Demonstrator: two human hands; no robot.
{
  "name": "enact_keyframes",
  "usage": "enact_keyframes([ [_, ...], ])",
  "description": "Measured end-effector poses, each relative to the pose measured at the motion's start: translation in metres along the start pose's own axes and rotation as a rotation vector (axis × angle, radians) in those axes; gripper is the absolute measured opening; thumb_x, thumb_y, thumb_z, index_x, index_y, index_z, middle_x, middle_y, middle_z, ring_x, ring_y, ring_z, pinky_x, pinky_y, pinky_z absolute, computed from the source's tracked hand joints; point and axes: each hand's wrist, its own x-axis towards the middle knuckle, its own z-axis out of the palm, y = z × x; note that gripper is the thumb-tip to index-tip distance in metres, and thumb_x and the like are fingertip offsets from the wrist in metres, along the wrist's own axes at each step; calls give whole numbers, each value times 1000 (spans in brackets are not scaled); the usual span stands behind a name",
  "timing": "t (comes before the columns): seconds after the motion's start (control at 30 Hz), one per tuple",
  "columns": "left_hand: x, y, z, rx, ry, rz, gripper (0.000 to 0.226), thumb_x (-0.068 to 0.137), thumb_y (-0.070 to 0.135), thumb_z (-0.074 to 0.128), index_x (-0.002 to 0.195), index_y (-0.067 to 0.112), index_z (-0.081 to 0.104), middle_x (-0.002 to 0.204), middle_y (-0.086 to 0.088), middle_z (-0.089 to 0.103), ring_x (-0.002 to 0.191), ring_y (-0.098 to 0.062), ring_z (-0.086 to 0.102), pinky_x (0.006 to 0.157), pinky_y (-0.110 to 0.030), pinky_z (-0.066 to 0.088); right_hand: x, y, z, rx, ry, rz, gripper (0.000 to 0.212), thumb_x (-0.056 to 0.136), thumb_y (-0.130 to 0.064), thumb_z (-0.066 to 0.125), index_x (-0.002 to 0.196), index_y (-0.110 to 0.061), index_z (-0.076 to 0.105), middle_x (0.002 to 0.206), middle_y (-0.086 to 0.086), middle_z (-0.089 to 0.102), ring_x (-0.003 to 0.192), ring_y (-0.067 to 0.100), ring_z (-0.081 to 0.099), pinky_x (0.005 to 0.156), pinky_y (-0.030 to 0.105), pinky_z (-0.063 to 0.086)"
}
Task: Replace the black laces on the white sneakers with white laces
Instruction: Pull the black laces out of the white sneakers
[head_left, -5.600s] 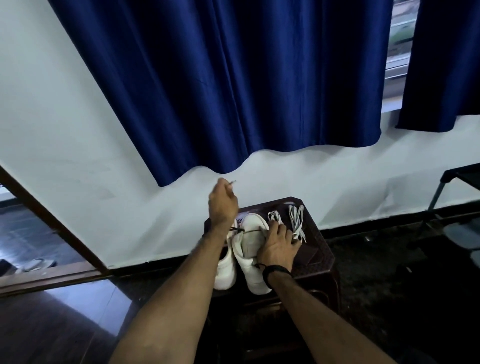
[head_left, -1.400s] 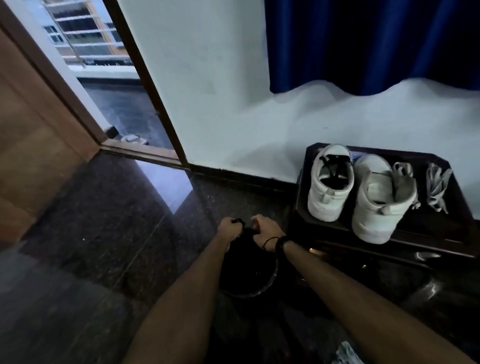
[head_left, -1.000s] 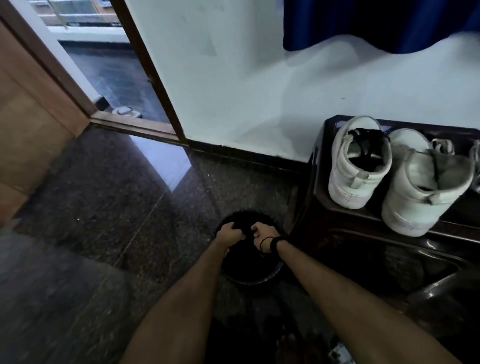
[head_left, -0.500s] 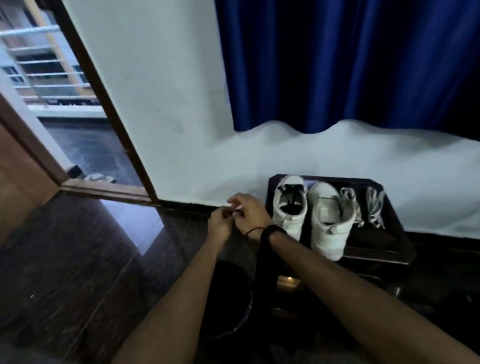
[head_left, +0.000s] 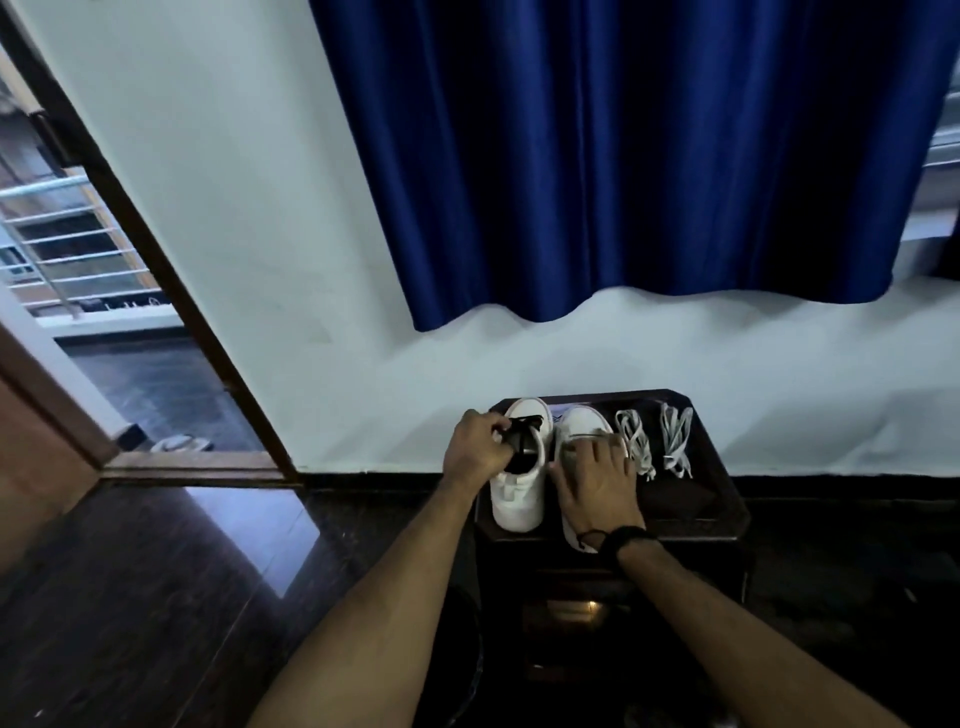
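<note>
Low in the middle of the frame, a pair of white low-top sneakers stands side by side, toes toward the wall, on a dark brown wooden stool (head_left: 722, 499) set against the white wall beneath a deep blue curtain (head_left: 623, 156). The left sneaker (head_left: 517, 499) still carries its black lace (head_left: 522, 428), bunched near the tongue, and the left hand (head_left: 480, 452) curls its fingers round that lace, apparently to begin drawing it out of the eyelets. The right sneaker (head_left: 576, 441) shows no black lace that I can make out; the right hand (head_left: 597, 483) lies across its top with fingers spread flat and gripping nothing, probably to keep the pair from sliding as the left hand pulls. Just to the right of the shoes, on the same stool top, two bundles of white flat laces (head_left: 654, 441) lie side by side within easy reach, likely staged there for threading once the black lace is out. By this reading the job is partway through, with one shoe left to strip and both still to relace.
</note>
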Motion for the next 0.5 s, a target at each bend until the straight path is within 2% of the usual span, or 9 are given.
enact_keyframes([
  [0.1, -2, -1, 3, 90, 37, -44, 19, 73, 13, 65, 84, 24, 75, 97, 3, 72, 93, -18, 69, 81, -33, 56, 2, 6, 6, 39, -48, -49, 52, 90, -53, 27, 102, -15, 59, 107, 11, 60, 105, 36, 54, 89, 46, 40],
  [0.17, -2, 3, 4, 111, 72, -43, 20, 74, 6, 59, 71, 21, 72, 92, 1, 72, 89, -19, 70, 78, -35, 58, 10, 6, 5, 67, -72, -60, 56, 89, -56, 24, 106, -14, 58, 111, 11, 59, 109, 35, 53, 95, 46, 37],
  [0.23, -1, 3, 5, 129, 71, -33, 20, 77, 7, 55, 73, 20, 69, 98, -3, 67, 92, -21, 68, 80, -39, 57, 17, 8, 0, 64, -146, -63, 57, 90, -57, 25, 113, -15, 54, 118, 10, 55, 116, 33, 49, 97, 43, 33],
  [0.33, 4, -2, 5, 127, 49, -76, 10, 81, 15, 58, 77, 20, 66, 99, -2, 68, 94, -20, 67, 82, -39, 57, 22, 7, -5, 108, -124, -53, 42, 91, -48, 50, 114, -14, 53, 118, 9, 54, 115, 32, 48, 97, 42, 33],
  [0.43, 2, 6, -1, -70, 175, -182, 19, 79, 17, 71, 65, 29, 65, 86, 4, 73, 84, -14, 67, 82, -29, 55, 30, -7, -11, 171, 17, -73, 34, 85, -41, 60, 108, -16, 57, 109, 7, 57, 103, 31, 53, 91, 42, 38],
  [0.5, 4, 14, -5, -244, 220, -296, 15, 79, 14, 70, 69, 24, 68, 83, 3, 71, 82, -14, 63, 81, -24, 51, 40, -18, -17, 140, -23, -92, 31, 82, -38, 60, 107, -19, 61, 109, 5, 60, 106, 29, 52, 89, 41, 37],
])
